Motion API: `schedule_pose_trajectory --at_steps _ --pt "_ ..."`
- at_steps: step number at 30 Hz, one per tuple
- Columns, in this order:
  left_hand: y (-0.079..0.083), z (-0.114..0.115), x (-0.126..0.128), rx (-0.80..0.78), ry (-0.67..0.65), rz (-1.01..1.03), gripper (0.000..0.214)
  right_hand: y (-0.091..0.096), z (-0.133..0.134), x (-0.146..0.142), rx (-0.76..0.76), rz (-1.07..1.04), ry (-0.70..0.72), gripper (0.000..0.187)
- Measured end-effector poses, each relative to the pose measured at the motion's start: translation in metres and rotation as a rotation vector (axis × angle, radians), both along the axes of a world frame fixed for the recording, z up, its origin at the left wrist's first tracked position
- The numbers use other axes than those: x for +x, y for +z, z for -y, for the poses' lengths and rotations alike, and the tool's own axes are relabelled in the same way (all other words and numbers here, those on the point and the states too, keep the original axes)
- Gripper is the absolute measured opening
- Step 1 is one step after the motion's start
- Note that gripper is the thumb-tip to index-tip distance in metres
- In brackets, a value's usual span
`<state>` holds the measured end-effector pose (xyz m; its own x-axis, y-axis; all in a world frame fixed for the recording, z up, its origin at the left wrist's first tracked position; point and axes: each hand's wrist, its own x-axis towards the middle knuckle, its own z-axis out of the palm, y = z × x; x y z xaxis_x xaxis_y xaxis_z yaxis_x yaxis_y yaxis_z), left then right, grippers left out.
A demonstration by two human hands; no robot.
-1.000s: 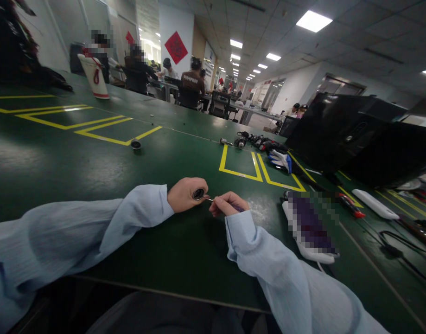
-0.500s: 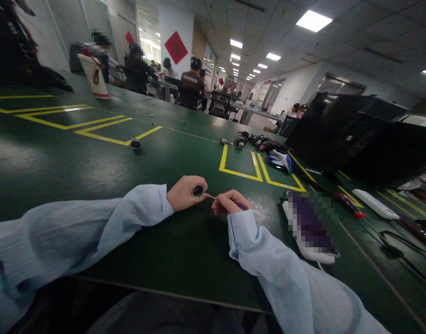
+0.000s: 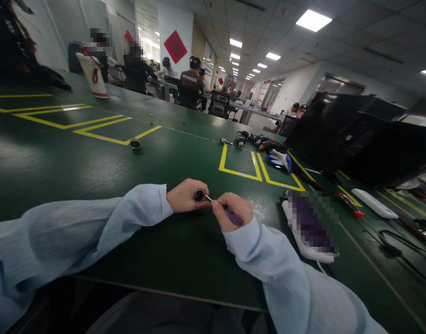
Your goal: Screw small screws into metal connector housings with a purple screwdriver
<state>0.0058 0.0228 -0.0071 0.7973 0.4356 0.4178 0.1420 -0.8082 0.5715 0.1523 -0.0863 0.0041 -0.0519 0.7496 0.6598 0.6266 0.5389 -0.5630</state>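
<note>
My left hand (image 3: 184, 195) is closed around a round metal part (image 3: 199, 196), its silver-rimmed dark opening turned toward me. Most of its body is hidden by my fingers. My right hand (image 3: 234, 209) grips a screwdriver (image 3: 234, 217) with a purple see-through handle. The thin shaft runs left to the opening of the metal part; its tip is too small to make out. Farther off on the green table (image 3: 157, 260), a small dark cup-shaped cap (image 3: 135, 144) with a metal rim lies by a yellow tape corner.
A phone (image 3: 312, 222) rests on a white object to my right, near a red-and-black tool (image 3: 351, 205) and cables. Metal parts (image 3: 239, 142) and a blue-white glove (image 3: 280, 160) lie beyond. A white cup (image 3: 93, 76) stands far left; a black case (image 3: 359, 134) right. People sit behind.
My right hand has rolled over, bringing the purple handle into view. The metal part in my left hand has shifted slightly down and tilted.
</note>
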Motion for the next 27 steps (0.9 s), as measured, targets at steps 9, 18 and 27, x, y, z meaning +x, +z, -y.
schedule_pose_trajectory --at_steps 9,18,27 --pt "0.001 0.002 0.001 0.109 -0.023 -0.092 0.022 0.008 0.001 0.004 0.033 0.139 0.091 0.021" --pt "0.002 0.004 0.000 0.138 -0.062 -0.077 0.017 0.005 -0.002 0.002 -0.053 0.132 0.063 0.022" --pt "0.000 0.004 0.000 0.190 -0.008 -0.044 0.014 -0.005 -0.014 0.002 -0.363 -0.647 0.105 0.027"
